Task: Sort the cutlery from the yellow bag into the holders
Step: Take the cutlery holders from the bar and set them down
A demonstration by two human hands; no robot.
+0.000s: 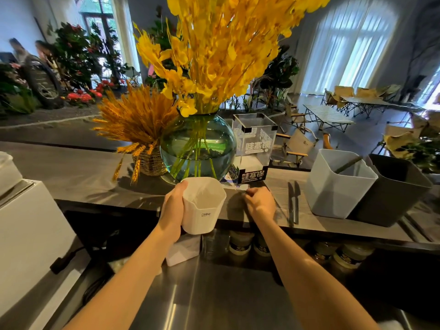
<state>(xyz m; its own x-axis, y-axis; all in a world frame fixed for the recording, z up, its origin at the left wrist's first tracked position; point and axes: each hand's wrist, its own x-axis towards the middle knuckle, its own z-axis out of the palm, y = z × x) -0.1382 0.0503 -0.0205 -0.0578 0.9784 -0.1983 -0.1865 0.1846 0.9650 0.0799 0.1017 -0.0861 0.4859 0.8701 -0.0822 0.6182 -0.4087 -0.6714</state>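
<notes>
We see a dark grey wood-grain desk (78,177) carrying a woven basket of dried wheat (150,163), a round green glass vase (198,148), a clear acrylic box (253,148), two dark knives (293,201), a pale grey square holder (338,184) and a dark grey square holder (395,194).

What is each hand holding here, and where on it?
Left hand grips the white holder around its left side. Right hand pinches something small and blurred; cannot tell what.
</notes>
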